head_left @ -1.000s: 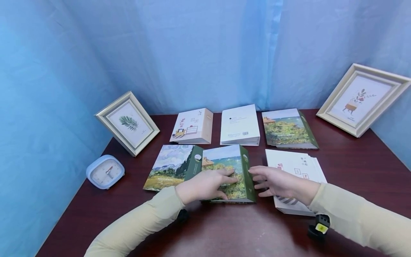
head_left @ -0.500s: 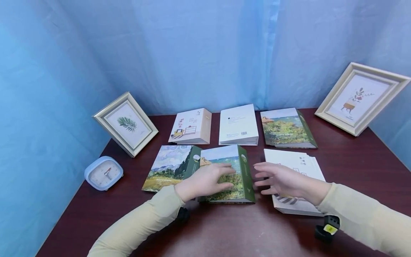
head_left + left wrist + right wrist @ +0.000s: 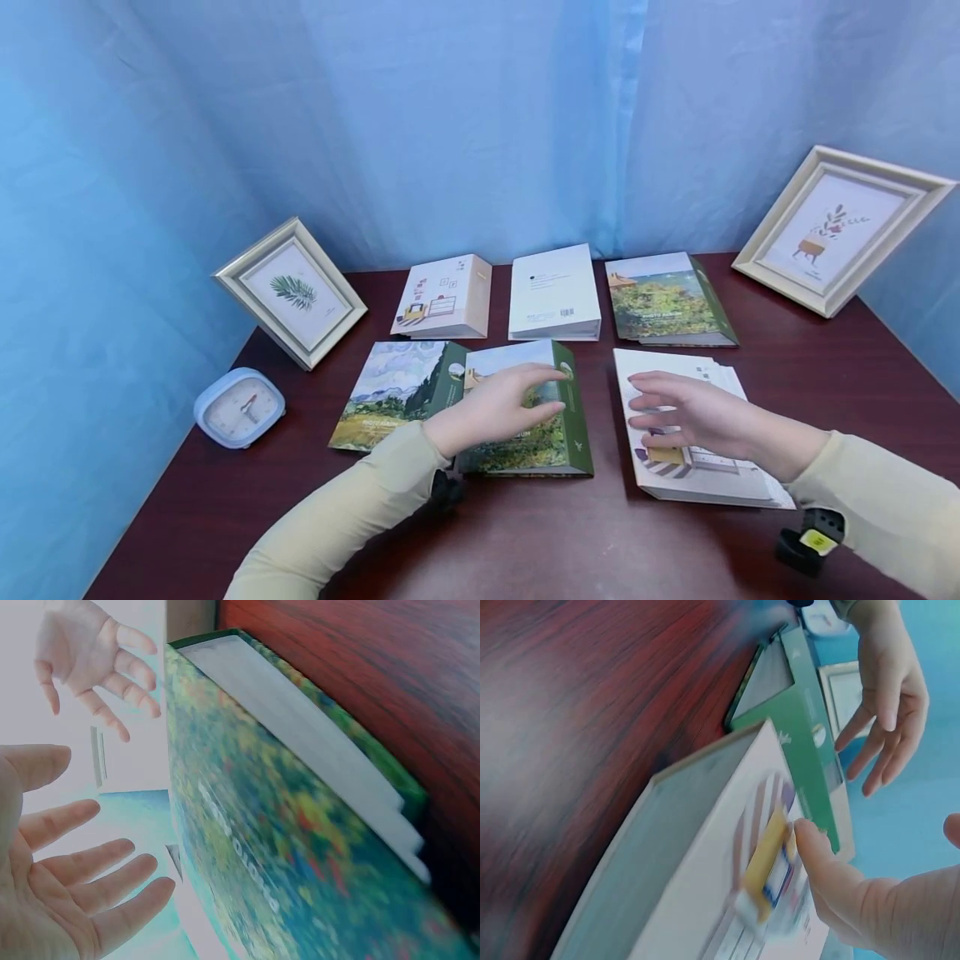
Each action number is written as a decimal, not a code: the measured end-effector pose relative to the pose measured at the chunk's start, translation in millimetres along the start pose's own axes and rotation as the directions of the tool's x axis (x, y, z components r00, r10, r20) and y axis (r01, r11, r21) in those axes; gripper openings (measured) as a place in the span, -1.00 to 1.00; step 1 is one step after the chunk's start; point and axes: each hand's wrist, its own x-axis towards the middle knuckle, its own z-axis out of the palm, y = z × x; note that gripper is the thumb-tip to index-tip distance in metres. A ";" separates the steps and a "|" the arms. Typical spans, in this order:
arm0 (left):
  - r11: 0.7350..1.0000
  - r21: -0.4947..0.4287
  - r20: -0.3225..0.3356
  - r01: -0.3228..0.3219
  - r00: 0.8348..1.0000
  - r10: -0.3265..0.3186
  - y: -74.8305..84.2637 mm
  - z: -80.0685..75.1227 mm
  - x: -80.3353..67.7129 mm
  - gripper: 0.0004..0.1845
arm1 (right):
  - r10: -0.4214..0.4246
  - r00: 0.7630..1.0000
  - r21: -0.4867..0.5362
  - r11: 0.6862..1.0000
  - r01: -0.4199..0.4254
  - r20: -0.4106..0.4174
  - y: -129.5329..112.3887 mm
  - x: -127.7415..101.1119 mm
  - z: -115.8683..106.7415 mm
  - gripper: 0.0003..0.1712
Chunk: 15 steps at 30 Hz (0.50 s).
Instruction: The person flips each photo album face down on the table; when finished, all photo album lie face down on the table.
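Observation:
My left hand (image 3: 506, 404), fingers loosely bent and holding nothing, hovers over a photo album (image 3: 525, 454) with a seaside painting on its cover and a green spine. In the left wrist view, that album's painted cover (image 3: 277, 817) and page edges are near the palm. My right hand (image 3: 705, 417) hovers with relaxed fingers over a white album (image 3: 675, 479) with a furniture drawing. In the right wrist view, the thumb partly covers the drawing on this white album (image 3: 712, 847); touch cannot be told. Left of the seaside album lies a landscape-cover album (image 3: 393, 392).
Behind stand a pinkish-white album (image 3: 438, 296), a white album with a barcode (image 3: 553, 292) and another seaside album (image 3: 667, 296). Picture frames lean at left (image 3: 292, 292) and right (image 3: 840, 229). A blue clock (image 3: 240, 408) sits near the dark wooden table's (image 3: 525, 542) left edge.
My left hand has lifted off the seaside album and shifted slightly right. My right hand has moved right, from beside that album's spine to above the white album.

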 end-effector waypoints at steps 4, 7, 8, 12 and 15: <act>0.991 -0.124 0.000 0.046 0.999 -0.047 3.8 1.4 7.0 -0.51 | 0.009 1.000 -0.015 1.000 -0.009 -0.010 6.8 -5.4 -13.0 -0.29; 0.962 -0.254 0.011 0.099 0.995 -0.099 6.6 2.9 12.6 -0.50 | 0.017 1.000 -0.043 0.999 -0.018 -0.006 11.0 -10.1 -23.4 -0.28; 0.947 -0.299 0.017 0.115 0.993 -0.115 7.3 3.7 14.5 -0.49 | 0.021 1.000 -0.054 0.998 -0.022 -0.010 12.3 -11.9 -26.9 -0.27; 0.874 -0.456 0.041 0.167 0.985 -0.167 10.5 6.6 21.2 -0.46 | 0.062 0.997 -0.109 0.992 -0.066 -0.041 14.6 -19.4 -39.6 -0.21; 0.791 -0.576 0.080 0.209 0.976 -0.200 13.0 9.5 25.7 -0.45 | 0.096 0.992 -0.154 0.982 -0.107 -0.078 15.9 -24.7 -48.8 -0.16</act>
